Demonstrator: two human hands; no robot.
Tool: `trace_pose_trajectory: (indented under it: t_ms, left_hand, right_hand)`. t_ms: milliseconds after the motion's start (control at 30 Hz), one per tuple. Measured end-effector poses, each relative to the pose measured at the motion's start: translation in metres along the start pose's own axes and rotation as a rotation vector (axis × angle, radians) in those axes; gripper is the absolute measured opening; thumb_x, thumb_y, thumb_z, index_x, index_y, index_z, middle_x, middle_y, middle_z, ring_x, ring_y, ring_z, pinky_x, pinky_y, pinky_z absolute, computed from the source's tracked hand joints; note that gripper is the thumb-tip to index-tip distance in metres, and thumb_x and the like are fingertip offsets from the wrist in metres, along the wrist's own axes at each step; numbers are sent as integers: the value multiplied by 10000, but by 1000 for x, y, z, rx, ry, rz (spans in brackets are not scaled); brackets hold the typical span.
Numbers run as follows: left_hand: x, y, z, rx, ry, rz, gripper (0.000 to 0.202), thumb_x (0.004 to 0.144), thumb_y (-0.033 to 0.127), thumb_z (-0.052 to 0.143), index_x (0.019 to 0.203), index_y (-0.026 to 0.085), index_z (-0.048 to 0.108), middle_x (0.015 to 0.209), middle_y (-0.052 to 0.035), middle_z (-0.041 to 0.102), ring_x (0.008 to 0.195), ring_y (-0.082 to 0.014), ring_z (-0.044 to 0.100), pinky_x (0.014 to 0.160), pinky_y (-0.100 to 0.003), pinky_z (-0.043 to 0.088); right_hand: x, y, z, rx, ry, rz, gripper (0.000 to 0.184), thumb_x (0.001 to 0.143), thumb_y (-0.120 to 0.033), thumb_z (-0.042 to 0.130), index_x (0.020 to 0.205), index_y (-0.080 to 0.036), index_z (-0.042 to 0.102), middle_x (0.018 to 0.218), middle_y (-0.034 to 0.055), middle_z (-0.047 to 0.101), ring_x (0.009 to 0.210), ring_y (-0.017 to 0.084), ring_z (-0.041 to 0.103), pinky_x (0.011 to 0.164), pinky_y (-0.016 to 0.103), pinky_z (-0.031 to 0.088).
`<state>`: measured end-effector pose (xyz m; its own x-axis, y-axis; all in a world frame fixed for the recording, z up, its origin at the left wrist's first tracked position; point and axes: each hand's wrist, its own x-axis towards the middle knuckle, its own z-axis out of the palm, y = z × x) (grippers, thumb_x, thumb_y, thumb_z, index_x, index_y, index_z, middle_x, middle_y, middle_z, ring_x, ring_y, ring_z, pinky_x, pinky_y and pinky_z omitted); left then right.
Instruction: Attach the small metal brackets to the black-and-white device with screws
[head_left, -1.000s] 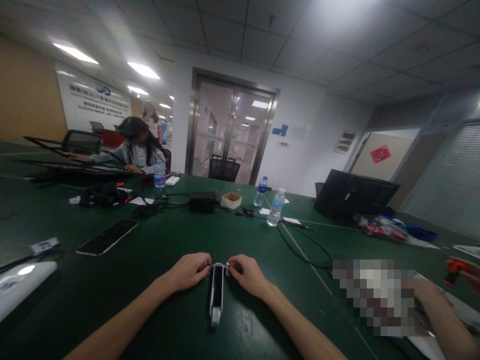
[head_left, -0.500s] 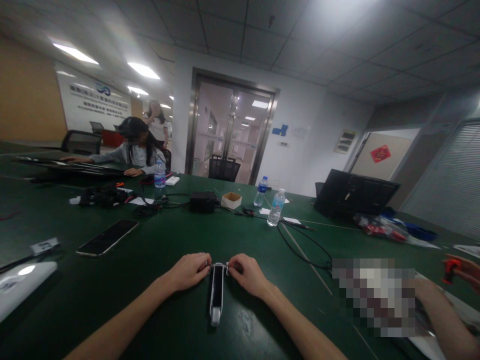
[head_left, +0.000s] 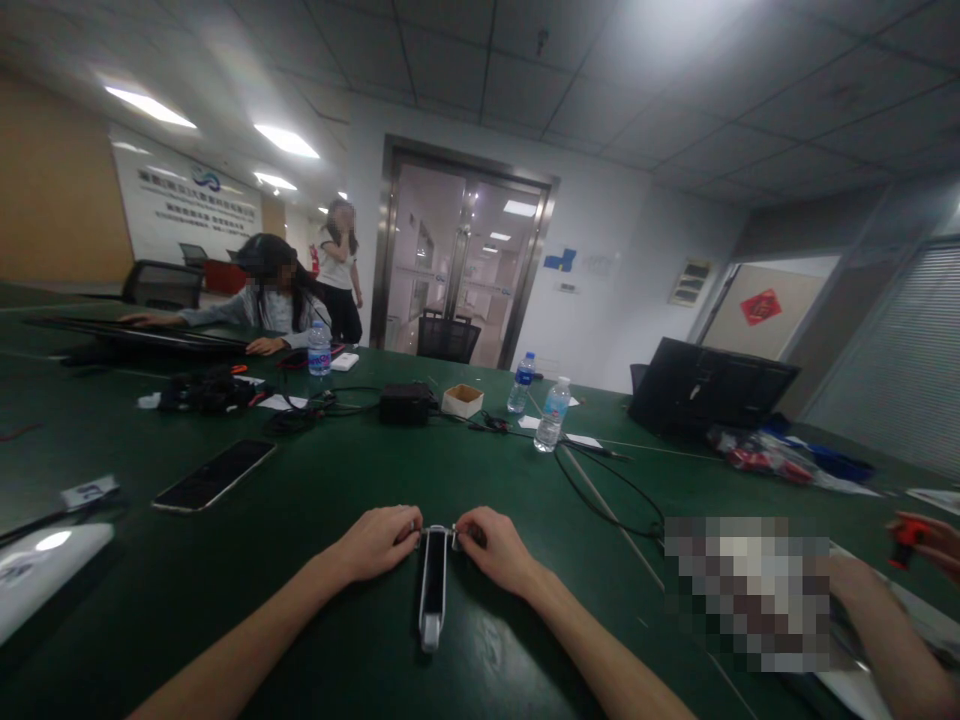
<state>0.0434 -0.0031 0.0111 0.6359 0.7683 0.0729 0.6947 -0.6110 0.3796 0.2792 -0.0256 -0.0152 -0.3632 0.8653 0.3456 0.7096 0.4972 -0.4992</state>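
Note:
A slim white-framed device (head_left: 433, 590) with a long black inset lies on the green table (head_left: 345, 650), its length pointing toward me. Its exact kind I cannot make out. At its far end, small pieces stick out to both sides. My left hand (head_left: 382, 542) is closed, thumb and fingers pinching the left side piece. On the opposite side, my right hand (head_left: 496, 545) pinches the right one the same way. The fingers hide most of these side pieces.
A phone (head_left: 216, 476) lies to the left, above a white object (head_left: 52, 572). Bottles (head_left: 553, 415), a small box (head_left: 463, 400) and a black adapter (head_left: 405, 404) stand farther back. At right, another person's hand (head_left: 937, 545) holds something red, near a pixelated area.
My hands and the device stay where they were. In the background a standing person has moved to the right, toward the glass door. The red thing at far right has shifted slightly.

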Motion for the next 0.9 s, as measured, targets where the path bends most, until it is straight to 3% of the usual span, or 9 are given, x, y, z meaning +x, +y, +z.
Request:
trace_pose_trajectory:
  t_ms: [900]
  left_hand:
    - [-1,2,-1,-2,11,-1,181,900,301,419,945,207,567,857,-32,613,780,-198,578,666,-282,431]
  right_hand:
    - [-1,2,1,15,-7,-30,118,886,-154,549,937,-206,641,931,32,622,884,160,578,773,269,462]
